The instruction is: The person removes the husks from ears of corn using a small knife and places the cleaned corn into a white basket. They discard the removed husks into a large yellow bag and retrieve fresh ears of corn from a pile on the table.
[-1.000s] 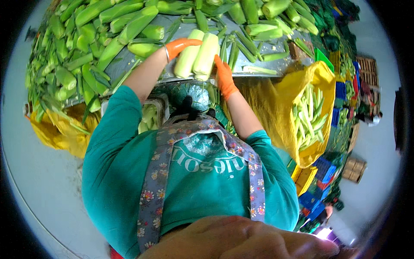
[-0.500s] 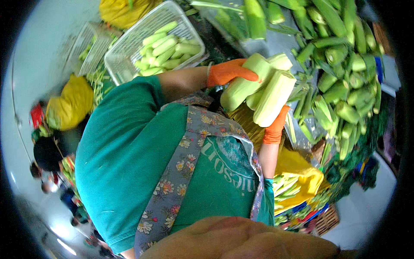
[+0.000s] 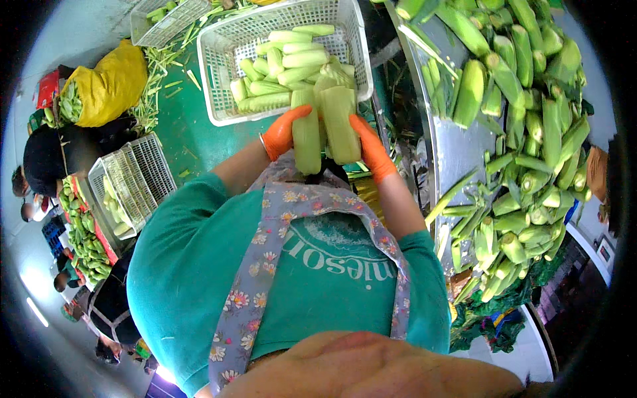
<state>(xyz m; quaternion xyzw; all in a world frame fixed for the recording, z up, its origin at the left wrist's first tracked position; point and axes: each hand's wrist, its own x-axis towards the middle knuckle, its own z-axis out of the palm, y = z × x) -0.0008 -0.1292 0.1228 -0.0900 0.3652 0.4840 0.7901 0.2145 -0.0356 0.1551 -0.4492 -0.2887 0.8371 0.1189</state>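
Between my two orange-gloved hands is a bunch of trimmed corn ears (image 3: pixel 341 126) in pale green inner husks, with blunt cut ends. My left hand (image 3: pixel 285 132) is closed round the left side of the bunch, thumb on the nearest ear. My right hand (image 3: pixel 373 151) presses against its right side, fingers partly hidden behind the ears. The bunch is held over the near edge of a white plastic basket (image 3: pixel 211 73). Similar pale ears (image 3: pixel 302 58) lie loosely piled inside it.
To the right, a metal table (image 3: pixel 458 156) bears a heap of green unhusked corn (image 3: pixel 524 199). Left stand another white basket (image 3: pixel 136 182), a yellow sack (image 3: pixel 119 86) and people in dark clothes. Green husk scraps (image 3: pixel 156 79) litter the floor.
I have turned left from the metal table toward the white basket. Both hands have carried the corn ears over to the basket's near edge, still gripping them.
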